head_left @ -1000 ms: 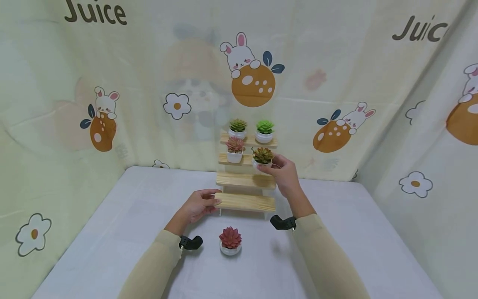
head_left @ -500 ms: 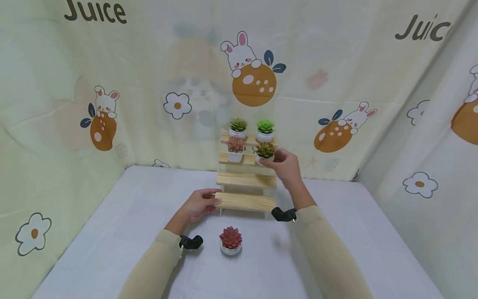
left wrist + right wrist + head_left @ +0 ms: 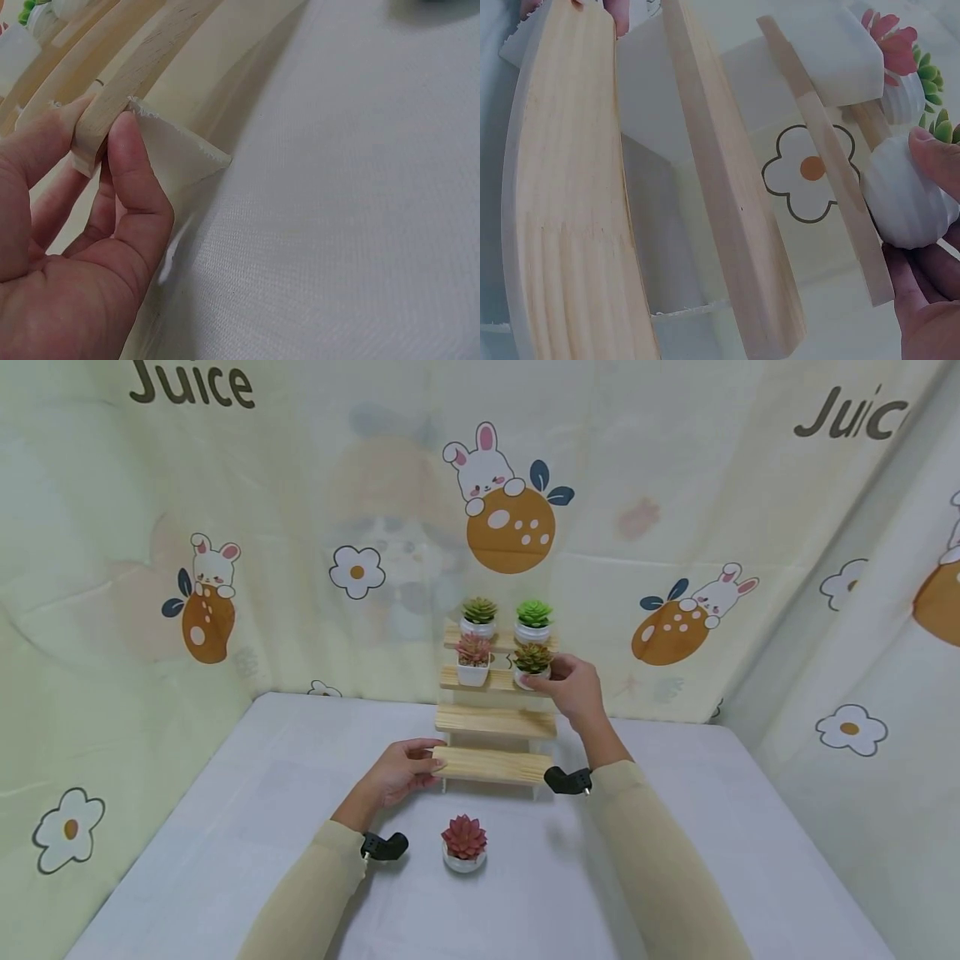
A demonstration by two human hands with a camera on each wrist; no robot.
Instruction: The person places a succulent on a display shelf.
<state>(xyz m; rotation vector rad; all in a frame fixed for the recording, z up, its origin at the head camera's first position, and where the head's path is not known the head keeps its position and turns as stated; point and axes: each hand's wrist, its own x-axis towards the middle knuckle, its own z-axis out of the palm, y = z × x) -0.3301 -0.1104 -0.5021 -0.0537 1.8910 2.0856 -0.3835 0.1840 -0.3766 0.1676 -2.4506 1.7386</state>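
My right hand (image 3: 576, 691) holds a potted succulent (image 3: 532, 658) with green-brown leaves by its white pot, over the right end of the second shelf from the top. In the right wrist view thumb and fingers wrap the ribbed white pot (image 3: 907, 196), its base right at the board's edge. My left hand (image 3: 401, 772) pinches the left end of the lowest board of a wooden tiered stand (image 3: 495, 766); the left wrist view shows thumb and fingers on that board end (image 3: 101, 124). A pink succulent in a square white pot (image 3: 472, 672) stands left on the same second shelf.
On the top shelf stand a dark green succulent (image 3: 478, 617) and a bright green succulent (image 3: 533, 618), both in white pots. A red succulent (image 3: 464, 842) in a white pot sits on the white table (image 3: 300, 760) before the stand. A patterned curtain (image 3: 405, 485) hangs close behind.
My right hand has carried the green-brown succulent slightly up, back and to the right, onto the second shelf's right end beside the pink one. My left hand keeps its place on the stand.
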